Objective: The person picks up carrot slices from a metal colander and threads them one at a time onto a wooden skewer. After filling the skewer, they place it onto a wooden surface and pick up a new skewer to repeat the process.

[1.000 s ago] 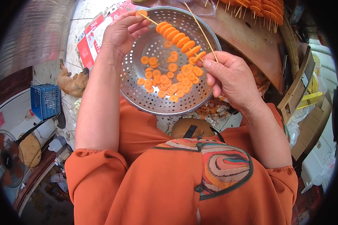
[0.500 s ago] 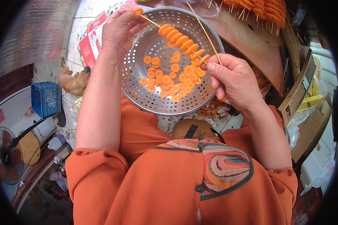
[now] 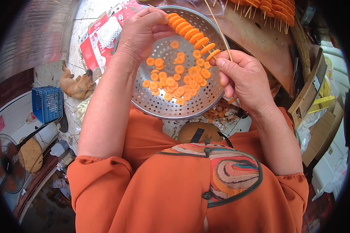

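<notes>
A skewer of orange carrot slices (image 3: 190,34) hangs slantwise over the metal colander (image 3: 171,112). My left hand (image 3: 146,31) is closed at its upper end, fingers against the top slices, with the stick's tip poking out beyond. At the lower end my right hand (image 3: 243,75) pinches the skewer just past the last slice. A second thin stick (image 3: 217,27), without slices, runs up from the right hand's fingers. Loose carrot slices (image 3: 179,91) lie in the colander below both hands.
Filled carrot skewers (image 3: 276,9) are piled on a brown board (image 3: 260,42) at the upper right. A dog (image 3: 77,85) lies on the floor at the left, near a blue crate (image 3: 47,104) and a fan (image 3: 7,165). Peelings (image 3: 219,112) lie below the colander.
My left hand has moved right and down the skewer to the slices. The separate slice near its fingertips has joined the row or is hidden. The colander's rim looks shifted slightly.
</notes>
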Tool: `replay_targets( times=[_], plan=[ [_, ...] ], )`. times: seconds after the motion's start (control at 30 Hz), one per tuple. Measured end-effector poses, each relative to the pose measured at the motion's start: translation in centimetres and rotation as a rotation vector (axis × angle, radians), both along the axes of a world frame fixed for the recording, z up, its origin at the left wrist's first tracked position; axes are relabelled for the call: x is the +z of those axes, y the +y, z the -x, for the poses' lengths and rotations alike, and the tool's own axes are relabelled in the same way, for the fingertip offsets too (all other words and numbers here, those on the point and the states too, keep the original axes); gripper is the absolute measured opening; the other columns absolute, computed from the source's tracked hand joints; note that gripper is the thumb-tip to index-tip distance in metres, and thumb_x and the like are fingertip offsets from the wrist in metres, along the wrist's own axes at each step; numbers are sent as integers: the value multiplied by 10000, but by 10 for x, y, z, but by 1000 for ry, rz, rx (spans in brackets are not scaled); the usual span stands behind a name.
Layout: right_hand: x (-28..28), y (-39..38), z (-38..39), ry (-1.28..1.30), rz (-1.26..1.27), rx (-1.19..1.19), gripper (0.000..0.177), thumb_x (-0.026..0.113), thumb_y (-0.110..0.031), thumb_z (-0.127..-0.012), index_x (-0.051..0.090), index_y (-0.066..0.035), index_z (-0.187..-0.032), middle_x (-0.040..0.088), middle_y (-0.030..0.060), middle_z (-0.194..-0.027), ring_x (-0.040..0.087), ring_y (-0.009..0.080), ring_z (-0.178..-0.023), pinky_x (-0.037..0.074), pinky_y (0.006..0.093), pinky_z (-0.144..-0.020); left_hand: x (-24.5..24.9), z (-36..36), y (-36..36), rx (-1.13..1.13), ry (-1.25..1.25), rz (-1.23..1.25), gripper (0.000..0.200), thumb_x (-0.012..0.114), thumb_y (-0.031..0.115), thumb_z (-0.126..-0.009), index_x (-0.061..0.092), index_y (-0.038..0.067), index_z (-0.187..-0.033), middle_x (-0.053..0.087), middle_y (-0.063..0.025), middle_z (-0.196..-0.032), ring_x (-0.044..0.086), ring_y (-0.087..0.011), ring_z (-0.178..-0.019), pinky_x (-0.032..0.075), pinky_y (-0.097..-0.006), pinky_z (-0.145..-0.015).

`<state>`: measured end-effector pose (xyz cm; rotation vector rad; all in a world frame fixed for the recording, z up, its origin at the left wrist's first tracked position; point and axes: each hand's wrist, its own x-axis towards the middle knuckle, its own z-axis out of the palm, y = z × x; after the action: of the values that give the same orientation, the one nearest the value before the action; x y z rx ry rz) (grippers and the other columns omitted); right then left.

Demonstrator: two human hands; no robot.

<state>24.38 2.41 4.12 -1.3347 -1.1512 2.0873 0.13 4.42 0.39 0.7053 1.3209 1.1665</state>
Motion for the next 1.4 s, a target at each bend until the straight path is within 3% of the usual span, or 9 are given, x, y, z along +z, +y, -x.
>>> replay_targets(
  times=[0.3, 0.43, 0.5, 0.6, 0.77, 0.87, 0.93, 1.13, 1.4],
  plan=[
    [-5, 2, 1, 20, -21, -26, 198, 546, -178, -925, 640, -6, -956, 550, -20, -625, 469, 27, -439, 375, 164, -409, -4, 15, 3, -17, -46, -14, 118, 585, 119, -820, 586, 50, -916, 651, -88, -926, 659, -214, -841, 532, -334, -785],
    [-7, 3, 0, 39, -22, -11, 203, 551, -190, -925, 640, -9, -948, 560, -16, -631, 475, 27, -442, 372, 162, -412, -36, 42, -8, -118, 613, 156, 111, 653, 141, -795, 611, 43, -827, 662, -54, -851, 650, -147, -707, 517, -266, -685],
    [-5, 0, 2, 13, -20, 6, 205, 555, -197, -923, 641, -11, -939, 564, -15, -631, 477, 26, -444, 371, 163, -413, -55, 44, -18, -577, 1026, 400, 132, 678, 140, -755, 619, 44, -822, 664, -60, -820, 649, -163, -726, 510, -293, -667],
    [-2, -2, 6, -33, -17, 35, 207, 565, -209, -919, 644, -17, -923, 569, -14, -629, 480, 26, -446, 371, 167, -414, -75, 30, -34, -759, 1333, 411, 194, 665, 149, -734, 664, 116, -924, 683, -72, -904, 659, -220, -872, 522, -362, -767],
    [-2, -2, 7, -54, -22, 53, 200, 577, -215, -912, 645, -27, -905, 569, -18, -621, 482, 24, -448, 373, 175, -415, -74, 22, -36, -872, 1400, 444, 186, 659, 131, -721, 661, 126, -907, 682, -85, -914, 648, -257, -879, 517, -375, -779],
    [-4, -3, 5, -46, -20, 71, 197, 575, -212, -913, 643, -28, -894, 570, -17, -623, 482, 24, -449, 371, 175, -416, -69, 33, -24, -872, 1281, 461, 154, 682, 105, -720, 646, 87, -868, 685, -93, -845, 663, -226, -780, 533, -343, -690],
    [-5, -3, 4, -53, -1, 112, 200, 571, -216, -917, 639, -29, -894, 565, -18, -622, 481, 25, -452, 372, 176, -417, -60, 44, -17, -446, 621, 510, 108, 697, 65, -742, 630, 58, -826, 677, -90, -785, 665, -177, -713, 544, -289, -620],
    [-3, -7, 3, -71, -10, 142, 201, 554, -211, -933, 633, -27, -916, 552, -22, -625, 473, 26, -455, 372, 178, -418, -10, 56, -5, 180, -95, 74, 226, 640, 10, -801, 563, -35, -1009, 642, -134, -947, 671, -224, -821, 595, -331, -734],
    [-1, -7, 4, -62, -9, 141, 185, 544, -190, -939, 630, -28, -916, 548, -23, -628, 463, 22, -456, 366, 172, -417, -13, 61, -5, 380, -216, 60, 255, 635, -12, -785, 552, -84, -1015, 606, -162, -953, 639, -264, -886, 587, -396, -799]
  ],
)
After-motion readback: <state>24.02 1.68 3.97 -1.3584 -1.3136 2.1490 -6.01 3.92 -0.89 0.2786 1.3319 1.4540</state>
